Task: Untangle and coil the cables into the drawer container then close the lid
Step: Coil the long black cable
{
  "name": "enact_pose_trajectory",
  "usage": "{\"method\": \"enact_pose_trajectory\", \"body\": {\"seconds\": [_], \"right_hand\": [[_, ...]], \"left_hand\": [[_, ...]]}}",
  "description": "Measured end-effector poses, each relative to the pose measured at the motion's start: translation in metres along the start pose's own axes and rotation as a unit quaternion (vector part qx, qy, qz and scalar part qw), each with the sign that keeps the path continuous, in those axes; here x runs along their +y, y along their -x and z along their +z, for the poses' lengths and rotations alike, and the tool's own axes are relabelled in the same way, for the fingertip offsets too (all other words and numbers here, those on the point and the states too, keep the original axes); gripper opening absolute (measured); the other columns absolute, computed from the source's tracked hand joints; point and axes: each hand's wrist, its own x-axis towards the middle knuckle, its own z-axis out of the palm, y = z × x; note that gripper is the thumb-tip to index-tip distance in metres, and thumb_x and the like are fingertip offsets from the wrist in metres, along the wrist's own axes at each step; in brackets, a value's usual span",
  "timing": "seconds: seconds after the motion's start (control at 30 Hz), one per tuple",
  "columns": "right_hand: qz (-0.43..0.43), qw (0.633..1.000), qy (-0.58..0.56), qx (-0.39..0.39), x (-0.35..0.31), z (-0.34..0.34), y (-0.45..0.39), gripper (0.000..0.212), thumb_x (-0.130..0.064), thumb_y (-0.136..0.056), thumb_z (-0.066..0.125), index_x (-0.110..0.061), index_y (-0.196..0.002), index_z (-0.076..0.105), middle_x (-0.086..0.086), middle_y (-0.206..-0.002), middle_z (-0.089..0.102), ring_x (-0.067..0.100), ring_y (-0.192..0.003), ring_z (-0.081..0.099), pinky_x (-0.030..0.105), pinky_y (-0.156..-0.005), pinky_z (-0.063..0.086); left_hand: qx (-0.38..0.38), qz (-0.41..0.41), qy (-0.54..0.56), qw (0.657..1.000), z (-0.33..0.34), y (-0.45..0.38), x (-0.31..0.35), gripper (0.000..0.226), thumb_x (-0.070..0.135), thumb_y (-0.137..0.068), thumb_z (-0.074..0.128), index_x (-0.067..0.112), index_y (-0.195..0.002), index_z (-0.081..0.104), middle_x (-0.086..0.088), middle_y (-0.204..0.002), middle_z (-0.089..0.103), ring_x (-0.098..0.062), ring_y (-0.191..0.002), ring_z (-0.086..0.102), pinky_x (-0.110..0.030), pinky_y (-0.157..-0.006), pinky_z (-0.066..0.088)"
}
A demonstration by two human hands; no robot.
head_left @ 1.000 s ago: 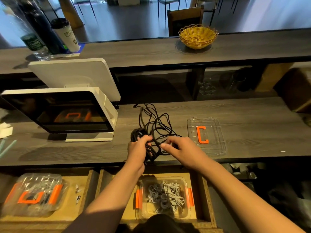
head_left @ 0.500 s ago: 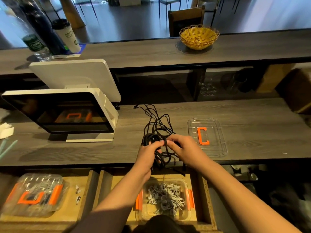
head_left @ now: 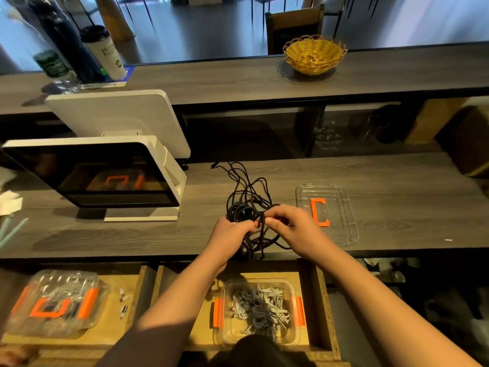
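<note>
A tangle of black cable (head_left: 247, 197) lies on the grey counter, part of it bunched into loops near the front edge. My left hand (head_left: 230, 238) grips the bunched loops from the left. My right hand (head_left: 291, 226) pinches a strand just right of the bunch, fingertips almost meeting the left hand's. In the open drawer below sits a clear container (head_left: 258, 312) with orange side clips, holding several coiled grey and white cables. Its clear lid (head_left: 328, 213) with an orange handle lies flat on the counter to the right of my hands.
A white point-of-sale screen (head_left: 105, 178) stands on the counter at left. A second closed clear container (head_left: 53, 304) with orange clips sits in the left drawer. On the upper shelf are a yellow wicker basket (head_left: 315, 54), a paper cup (head_left: 105, 53) and bottles.
Both hands have shifted right along the counter with the black cable bunch and come closer together. The loose strands trail behind, pulled tighter toward the bunch.
</note>
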Motion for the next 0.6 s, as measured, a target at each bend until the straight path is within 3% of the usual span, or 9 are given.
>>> {"method": "enact_pose_trajectory", "body": {"seconds": [0.1,0.23,0.3,0.37,0.43,0.5,0.6], "right_hand": [[0.019,0.996,-0.065,0.055,0.003,0.005,0.002,0.016,-0.021,-0.095,0.062,-0.027,-0.109,0.070,-0.013,-0.099,0.067,0.000,-0.095,0.061,0.024,-0.084,0.052],[0.042,0.984,-0.151,0.083,0.006,0.010,0.005,0.012,-0.016,-0.093,0.067,-0.021,-0.099,0.075,-0.010,-0.084,0.070,-0.006,-0.075,0.063,0.015,-0.065,0.048],[0.056,0.969,-0.227,0.080,0.008,0.010,0.005,0.013,-0.009,-0.091,0.067,-0.015,-0.100,0.074,-0.003,-0.090,0.073,0.004,-0.082,0.067,0.021,-0.070,0.052],[0.065,0.946,-0.310,0.071,0.007,0.010,0.007,0.014,0.000,-0.089,0.065,-0.009,-0.100,0.069,0.008,-0.090,0.070,0.017,-0.083,0.067,0.025,-0.070,0.056],[0.081,0.923,-0.371,0.061,0.004,0.010,0.008,0.014,0.004,-0.090,0.061,-0.005,-0.100,0.065,0.012,-0.088,0.066,0.019,-0.078,0.066,0.026,-0.067,0.057],[0.112,0.907,-0.403,0.057,0.001,0.011,0.010,0.017,0.000,-0.094,0.055,-0.006,-0.105,0.067,0.010,-0.089,0.066,0.017,-0.072,0.066,0.027,-0.068,0.058],[0.129,0.930,-0.343,0.009,0.000,0.013,0.012,0.020,-0.022,-0.099,0.057,-0.007,-0.103,0.070,0.010,-0.083,0.069,0.016,-0.060,0.063,0.024,-0.060,0.055]], "left_hand": [[-0.034,0.028,-0.032,0.999,0.001,0.001,0.000,0.012,0.012,-0.087,0.068,0.021,-0.094,0.069,0.002,-0.091,0.070,-0.011,-0.089,0.063,-0.026,-0.073,0.046],[-0.044,0.027,-0.032,0.998,0.001,0.002,-0.001,0.036,0.033,-0.077,0.076,0.022,-0.109,0.065,-0.002,-0.107,0.070,-0.016,-0.102,0.064,-0.033,-0.090,0.050],[-0.054,0.036,-0.033,0.997,-0.001,0.002,-0.004,0.016,0.021,-0.086,0.074,0.027,-0.098,0.066,0.003,-0.098,0.071,-0.014,-0.099,0.065,-0.036,-0.096,0.049],[-0.075,0.043,-0.037,0.996,-0.001,0.001,-0.008,0.016,0.017,-0.088,0.072,0.027,-0.100,0.069,0.003,-0.097,0.074,-0.014,-0.100,0.067,-0.039,-0.099,0.050],[-0.094,0.043,-0.029,0.994,-0.001,0.003,-0.009,0.017,0.020,-0.089,0.071,0.026,-0.105,0.069,0.003,-0.100,0.075,-0.014,-0.100,0.068,-0.035,-0.092,0.052],[-0.110,0.042,-0.038,0.992,-0.001,0.004,-0.008,0.018,0.023,-0.088,0.073,0.027,-0.106,0.071,0.004,-0.100,0.076,-0.015,-0.102,0.068,-0.035,-0.093,0.051],[-0.149,0.055,-0.104,0.982,-0.001,0.005,-0.009,0.021,0.022,-0.083,0.077,0.026,-0.103,0.070,0.003,-0.097,0.075,-0.015,-0.102,0.067,-0.036,-0.097,0.050]]}}
